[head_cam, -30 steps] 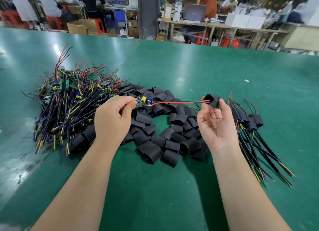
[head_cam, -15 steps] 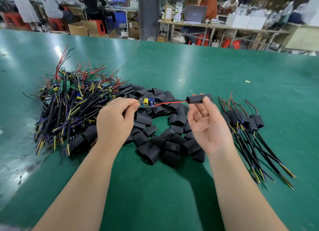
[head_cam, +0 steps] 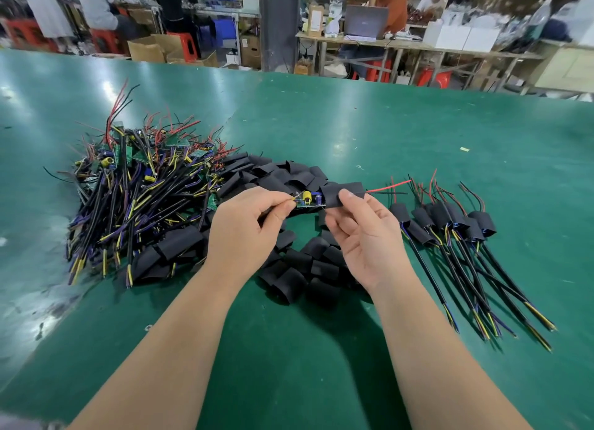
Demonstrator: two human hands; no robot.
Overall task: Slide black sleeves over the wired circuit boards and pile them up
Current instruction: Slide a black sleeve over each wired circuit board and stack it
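Your left hand [head_cam: 247, 227] pinches the board [head_cam: 309, 204], right hand [head_cam: 363, 236] the sleeve [head_cam: 334, 190]. Hold board level, pull sleeve toward 9 o'clock, wires [head_cam: 390, 185] exiting at 3.

Bare green table [head_cam: 289, 365] lies open nearside; loose sleeves [head_cam: 289, 285], wired boards [head_cam: 138, 198] and sleeved pile [head_cam: 450, 224] crowd beyond.

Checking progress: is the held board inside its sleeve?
Partly. The black sleeve covers only the circuit board's right end; yellow and blue components show bare beside the left hand.

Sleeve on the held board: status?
Left hand pinches circuit board. Right hand holds black sleeve at board's end, red wire through. Nothing in the way.
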